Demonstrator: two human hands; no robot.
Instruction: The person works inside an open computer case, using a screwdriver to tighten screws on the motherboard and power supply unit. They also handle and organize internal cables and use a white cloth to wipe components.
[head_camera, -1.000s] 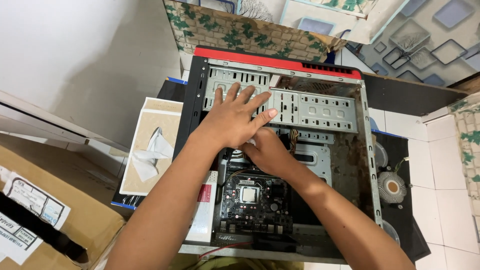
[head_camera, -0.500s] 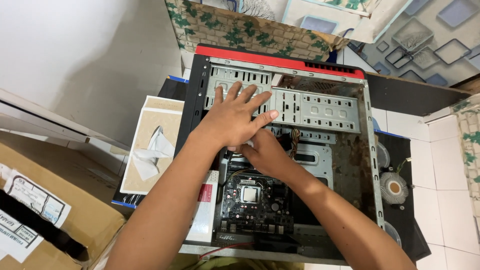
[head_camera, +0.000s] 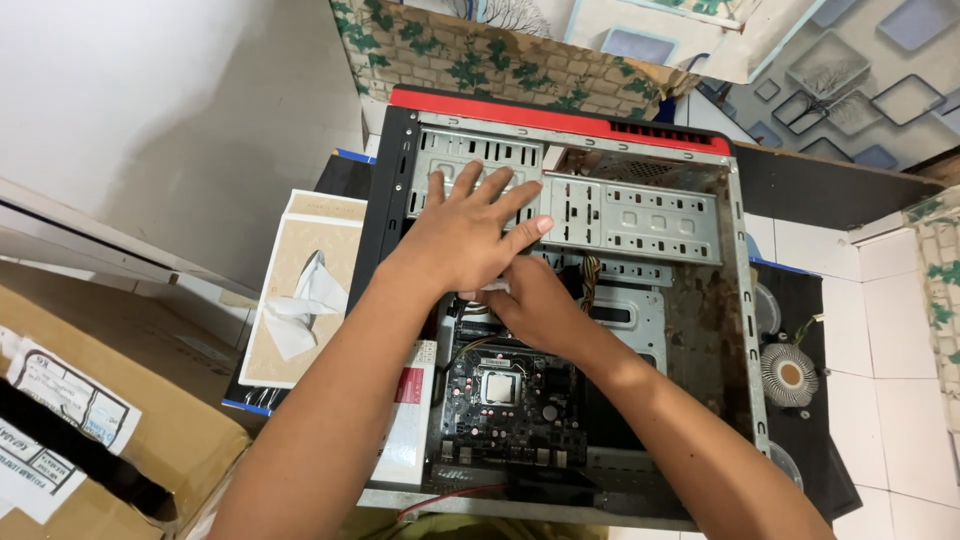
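Two hands inside open computer case (head_camera: 745, 330), lying on its side. Left hand (head_camera: 470, 235) flat, fingers spread, pressing on grey drive cage (head_camera: 620, 215). Right hand (head_camera: 535, 305) beneath it, pinching a small white piece (head_camera: 495, 289); grip partly hidden. Motherboard (head_camera: 500, 400) just below. Tissue box (head_camera: 300, 290) left of case.

Two bare forearms come into the head view from the bottom edge, one from about 7 o'clock and one from about 5 o'clock. Neither carries a sleeve, a watch, a bracelet or a glove (the cloth, if any is worn, ends above what shows). The left hand (head_camera: 465, 235) has short, plain nails and ringless fingers. The right hand (head_camera: 535, 305) is just as bare, its fingertips hidden under the left one
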